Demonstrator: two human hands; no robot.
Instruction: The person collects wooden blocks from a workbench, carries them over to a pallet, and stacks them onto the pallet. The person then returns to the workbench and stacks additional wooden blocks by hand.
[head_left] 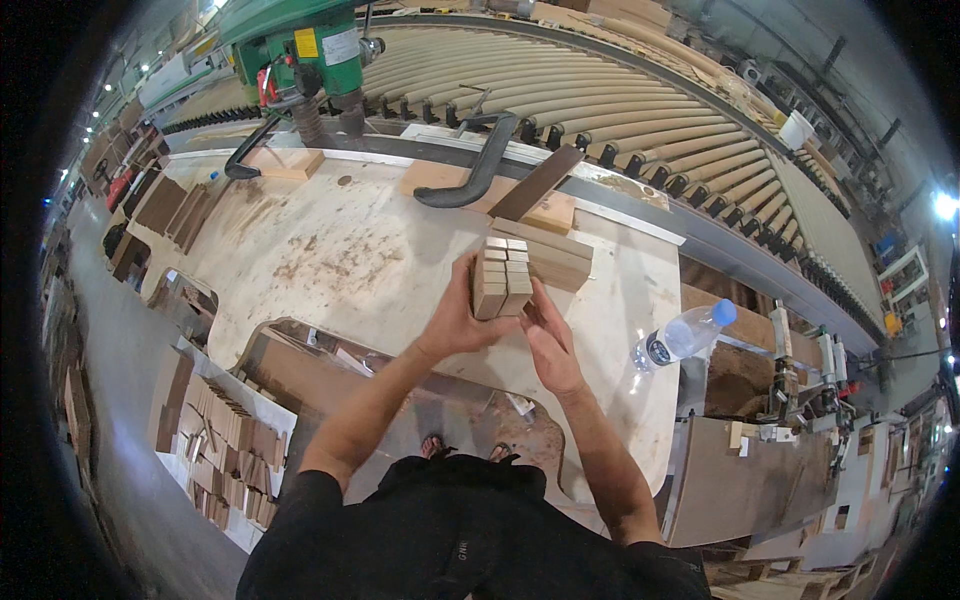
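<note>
A bundle of short pale wooden blocks [503, 278], stacked in two columns with a thin gap between them, stands over the middle of the worktable. My left hand [465, 318] is closed round its left side, thumb along the near face. Against the right side lies my right hand [549, 338], its fingers pressing the blocks from that edge. Directly behind is a pile of longer pale wooden strips [552, 252], partly hidden by the bundle. A dark brown board [537, 183] slants up behind these strips.
The pale worktable [300, 240] has cut-outs along its near edge. A black C-clamp [485, 165] grips its far side, near a green machine [290, 50]. A plastic bottle [685, 337] lies at right. Beyond runs a roller conveyor [600, 90]. Wood pieces [230, 440] are stacked lower left.
</note>
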